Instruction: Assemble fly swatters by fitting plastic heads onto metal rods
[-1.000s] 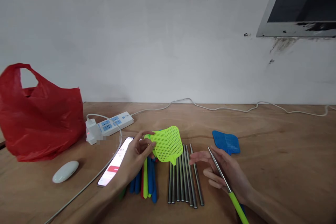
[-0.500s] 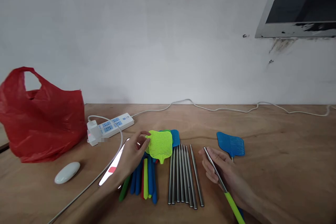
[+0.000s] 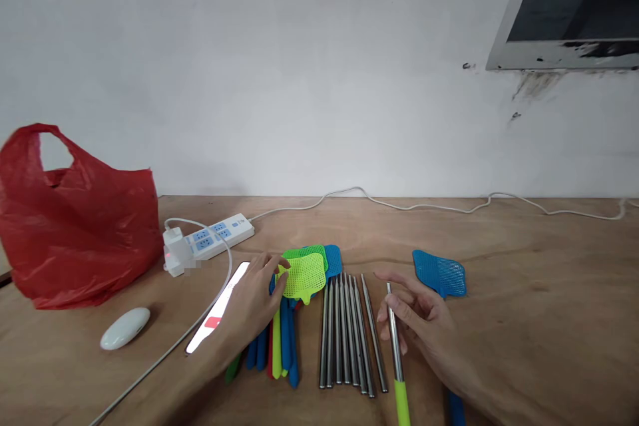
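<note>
My left hand (image 3: pixel 257 296) pinches the left edge of a yellow-green mesh fly swatter head (image 3: pixel 304 276). Under that head lie a green swatter head (image 3: pixel 317 253) and a blue one (image 3: pixel 333 261). In my right hand (image 3: pixel 419 319) is a steel telescopic rod (image 3: pixel 395 339) with a yellow-green handle (image 3: pixel 402 403), its bare end pointing away from me. Between the hands, several loose steel rods (image 3: pixel 347 339) lie side by side. Left of them are several coloured handles (image 3: pixel 277 346), partly hidden by my left hand. A blue fly swatter (image 3: pixel 439 273) lies behind my right hand, its shaft covered.
At the left stands a red plastic bag (image 3: pixel 84 233), with a white oval object (image 3: pixel 124 328) in front. A power strip (image 3: pixel 219 236) trails a white cable (image 3: pixel 424 208) along the wall. A lit phone (image 3: pixel 217 313) lies under my left wrist.
The yellow-green head has shifted slightly left and tilted, uncovering more of the green one. My right hand has swung the rod more upright and its handle leftward, with its fingers repositioned.
</note>
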{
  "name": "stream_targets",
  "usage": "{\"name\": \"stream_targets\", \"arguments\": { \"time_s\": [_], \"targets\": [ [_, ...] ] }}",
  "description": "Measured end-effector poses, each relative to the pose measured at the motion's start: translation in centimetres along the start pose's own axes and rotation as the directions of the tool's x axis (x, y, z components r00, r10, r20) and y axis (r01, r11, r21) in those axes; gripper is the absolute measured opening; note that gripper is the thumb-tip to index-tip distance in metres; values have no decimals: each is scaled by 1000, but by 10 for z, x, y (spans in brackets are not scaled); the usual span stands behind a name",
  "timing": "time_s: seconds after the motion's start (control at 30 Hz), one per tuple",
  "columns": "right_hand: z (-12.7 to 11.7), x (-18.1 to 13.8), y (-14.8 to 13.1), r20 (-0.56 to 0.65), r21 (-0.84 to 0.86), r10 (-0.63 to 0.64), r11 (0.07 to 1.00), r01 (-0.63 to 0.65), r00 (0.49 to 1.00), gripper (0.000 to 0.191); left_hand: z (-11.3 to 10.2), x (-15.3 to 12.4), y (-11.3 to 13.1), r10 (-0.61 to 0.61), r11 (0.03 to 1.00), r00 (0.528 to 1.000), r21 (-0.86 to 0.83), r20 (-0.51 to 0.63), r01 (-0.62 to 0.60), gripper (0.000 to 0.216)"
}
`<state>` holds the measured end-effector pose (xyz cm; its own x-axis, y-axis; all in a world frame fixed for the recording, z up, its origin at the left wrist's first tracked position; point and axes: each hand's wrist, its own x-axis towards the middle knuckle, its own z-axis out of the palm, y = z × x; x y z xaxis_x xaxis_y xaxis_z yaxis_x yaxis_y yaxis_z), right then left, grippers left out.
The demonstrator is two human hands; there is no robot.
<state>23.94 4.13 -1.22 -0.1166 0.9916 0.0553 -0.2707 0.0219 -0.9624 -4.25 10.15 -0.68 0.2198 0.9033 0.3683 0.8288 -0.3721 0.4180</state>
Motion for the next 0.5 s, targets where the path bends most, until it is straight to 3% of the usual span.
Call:
{"name": "stream_targets", "arguments": {
  "time_s": [0.27, 0.5],
  "targets": [
    [-1, -1, 2, 24, 5, -44, 999, 43, 999, 32, -3, -3, 5, 51, 997, 999, 55, -3, -50, 25],
    [-4, 3, 4, 26, 0, -23, 1000, 23, 999, 35, -5, -3, 11, 66, 997, 998, 32, -16, -66, 23]
  ]
}}
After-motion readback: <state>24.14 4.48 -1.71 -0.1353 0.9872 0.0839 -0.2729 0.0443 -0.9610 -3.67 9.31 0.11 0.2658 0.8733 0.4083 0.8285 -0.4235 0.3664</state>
